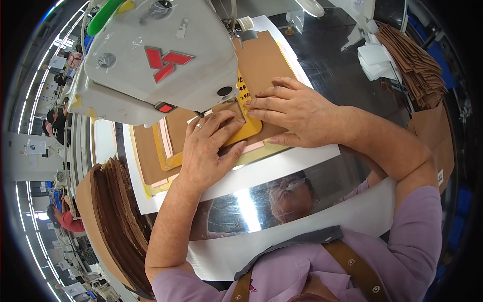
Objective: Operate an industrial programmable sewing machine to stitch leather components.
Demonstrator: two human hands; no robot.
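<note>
Left grip (207, 151) and right grip (308, 116) are resting flat, unclenched. Yellow frame (250, 128) is lying beneath both, around brown panel (177, 130).

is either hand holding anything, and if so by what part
Nothing looks gripped: the left hand lies across the near side of the yellow frame, and the right hand touches its right side.

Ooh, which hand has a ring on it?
The person's left hand: a silvery ring sits on one of its fingers. The right hand, also at the yellow frame, shows no ring on its fingers.
</note>
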